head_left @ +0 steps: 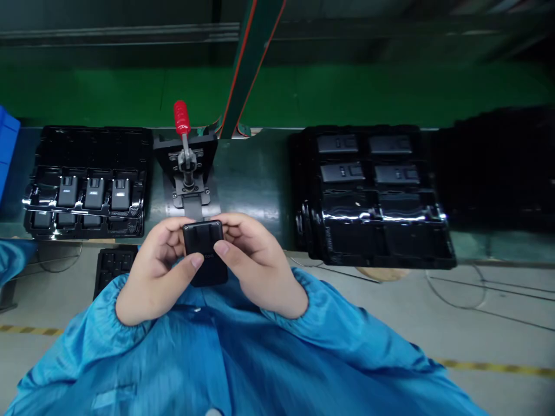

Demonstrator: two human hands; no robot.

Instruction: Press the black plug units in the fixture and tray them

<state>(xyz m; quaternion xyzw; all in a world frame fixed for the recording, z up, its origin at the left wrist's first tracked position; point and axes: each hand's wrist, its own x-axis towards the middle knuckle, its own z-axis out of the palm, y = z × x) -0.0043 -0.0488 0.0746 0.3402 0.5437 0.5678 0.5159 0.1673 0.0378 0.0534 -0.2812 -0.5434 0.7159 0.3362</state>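
The left hand [158,271] and right hand [260,263] both grip a black device [203,251] at lower centre, just above the chest of a blue smock [217,358]. The thumbs press on its front face and the fingers wrap behind it, so the hands are narrowly closed around it.

A small black tray [113,268] lies just left of the left wrist. Another blue sleeve [13,260] enters at the left edge. Directly beyond the hands stands a metal clamp fixture [186,179] with an upright red handle [181,118], its near end just beside the device.

At upper left, a black tray [37,196] holds rows of dark devices, with a blue bin [7,150] past its left side. Right of the fixture, a stack of black trays [373,231] shows four devices in its far half. A darker mass at the right edge is too dim to identify. Behind everything runs a green wall [347,95], crossed by a green post [249,63]. Yellow-and-black tape [498,367] marks the grey floor [498,312] at lower right.
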